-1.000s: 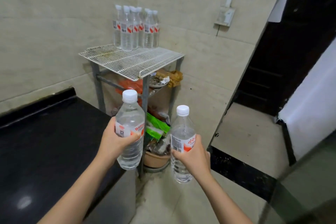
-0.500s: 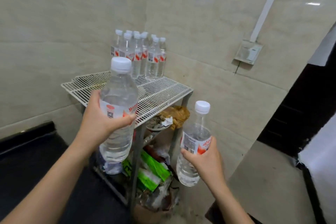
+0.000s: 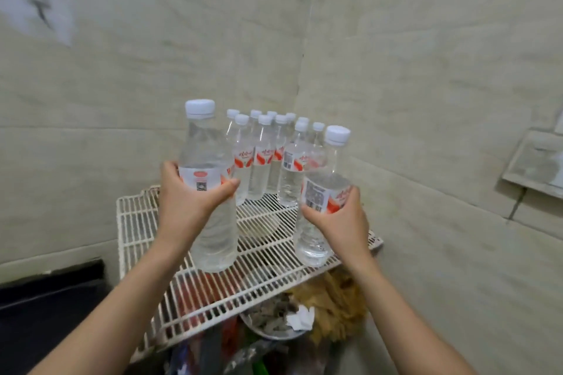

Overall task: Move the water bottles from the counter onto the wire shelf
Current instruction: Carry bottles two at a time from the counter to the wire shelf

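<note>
Head view: in the centre of the frame a left-hand water bottle [image 3: 203, 146] is gripped by the left hand [image 3: 189, 207], whose fingers [image 3: 169, 170] and thumb are wrapped round the labelled middle. Just right of centre a right-hand water bottle [image 3: 323, 183] is held by the right hand [image 3: 342, 224], its fingers [image 3: 355, 195] clamped on the label. Both bottles are kept nearly upright, white caps up, over the front half of the white wire shelf [image 3: 268, 259]. Whether their bases touch the wire cannot be told. Behind them, at the back of the shelf in the corner of the tiled walls, a cluster of water bottles [image 3: 262, 161] is stood close together. A black bench [image 3: 45, 307] is seen at the lower left. Under the shelf a bowl [image 3: 274, 327] and mixed packets are visible.
</note>
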